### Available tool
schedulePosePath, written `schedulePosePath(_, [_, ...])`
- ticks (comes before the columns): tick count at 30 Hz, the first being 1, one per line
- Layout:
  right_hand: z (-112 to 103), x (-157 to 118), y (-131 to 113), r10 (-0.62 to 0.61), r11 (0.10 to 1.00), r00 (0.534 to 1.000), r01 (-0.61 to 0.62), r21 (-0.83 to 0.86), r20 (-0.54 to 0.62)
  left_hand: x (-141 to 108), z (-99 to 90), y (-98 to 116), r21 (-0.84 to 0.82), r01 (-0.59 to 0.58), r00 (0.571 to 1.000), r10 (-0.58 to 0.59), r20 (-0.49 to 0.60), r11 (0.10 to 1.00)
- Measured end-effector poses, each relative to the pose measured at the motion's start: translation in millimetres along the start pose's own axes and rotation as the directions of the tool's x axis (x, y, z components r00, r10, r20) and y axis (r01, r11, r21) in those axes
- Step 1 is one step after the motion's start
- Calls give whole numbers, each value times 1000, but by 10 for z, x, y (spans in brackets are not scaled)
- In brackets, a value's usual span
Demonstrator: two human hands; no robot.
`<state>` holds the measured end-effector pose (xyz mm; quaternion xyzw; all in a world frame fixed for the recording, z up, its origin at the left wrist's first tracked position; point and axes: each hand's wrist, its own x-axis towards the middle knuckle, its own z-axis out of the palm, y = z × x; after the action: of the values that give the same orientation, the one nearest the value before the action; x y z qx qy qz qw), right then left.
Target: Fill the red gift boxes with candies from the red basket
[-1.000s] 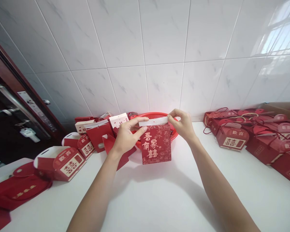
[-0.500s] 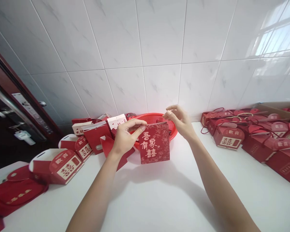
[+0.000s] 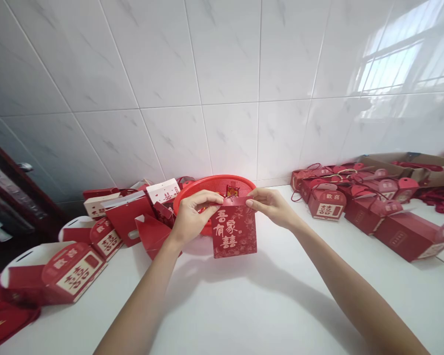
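A red box with white characters and a floral print [image 3: 235,229] hangs upright above the white table in the middle of the head view. My left hand [image 3: 199,212] pinches its top left corner between thumb and fingers. At the top right corner my right hand [image 3: 269,204] has its thumb and fingers closed on the edge. Just behind the box is a red mesh basket [image 3: 207,183], partly hidden by my hands, with a small wrapped item [image 3: 233,191] showing inside.
Left of the basket lie open red boxes [image 3: 128,217] and a white-topped one [image 3: 164,191]. Several red gift boxes [image 3: 326,199] with cords stand on the right, before a cardboard box [image 3: 385,160]. A tiled wall [image 3: 229,133] rises behind the white table [image 3: 244,305].
My right hand has come down and closed on the red box's top right corner. The camera view has turned to the right, showing more of the cardboard box.
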<state>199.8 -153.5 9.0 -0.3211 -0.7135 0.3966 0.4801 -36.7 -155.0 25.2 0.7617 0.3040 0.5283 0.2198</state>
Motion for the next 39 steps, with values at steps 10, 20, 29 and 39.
schedulePosePath(10, [-189, -501, 138, 15, 993, 994, -28, -112, -111, -253, 502, -162, -90, 235, 962, -219, 166, 968])
schedulePosePath(20, [-1172, -1410, 98, -185, 834, 671, -280, -475, -719, -625, 137, -150, 151, 173, 927, -213, 309, 973])
schedulePosePath(29, [-1798, -1866, 130, -135, 578, 331, -739, -346, -934, -895, -379, -115, 318, 182, 948, -251, 194, 930])
schedulePosePath(39, [-1305, -1356, 328, -548, 350, 652, -391, -852, -524, -1112, -599, -26, 382, 179, 969, -230, 90, 907])
